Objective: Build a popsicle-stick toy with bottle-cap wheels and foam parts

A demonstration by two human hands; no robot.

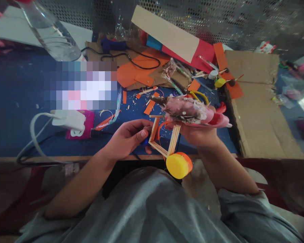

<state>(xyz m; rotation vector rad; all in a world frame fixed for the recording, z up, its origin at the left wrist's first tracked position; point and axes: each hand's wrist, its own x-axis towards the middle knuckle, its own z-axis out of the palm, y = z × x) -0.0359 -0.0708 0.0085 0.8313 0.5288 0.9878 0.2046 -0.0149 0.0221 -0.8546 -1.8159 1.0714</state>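
Observation:
My left hand [131,136] is closed at the left side of a small craft-stick frame [158,148], thumb and forefinger pinched. A small grey piece and a bit of blue show at its fingertips, too hidden to name. A yellow bottle cap [177,166] with an orange one behind it sits at the frame's near corner. My right hand [199,135] is wrapped under a pink hot glue gun [187,109], smeared with glue, its dark nozzle pointing left above the frame. Its fingers are mostly hidden behind the glue gun and frame.
A water bottle [53,37] and a white charger plug [72,119] on a pink socket block [78,130] stand left. Behind lie orange paper [134,69], a blue tool [114,45] with a black cord and yellow-handled scissors [201,96]. Cardboard [260,111] covers the right.

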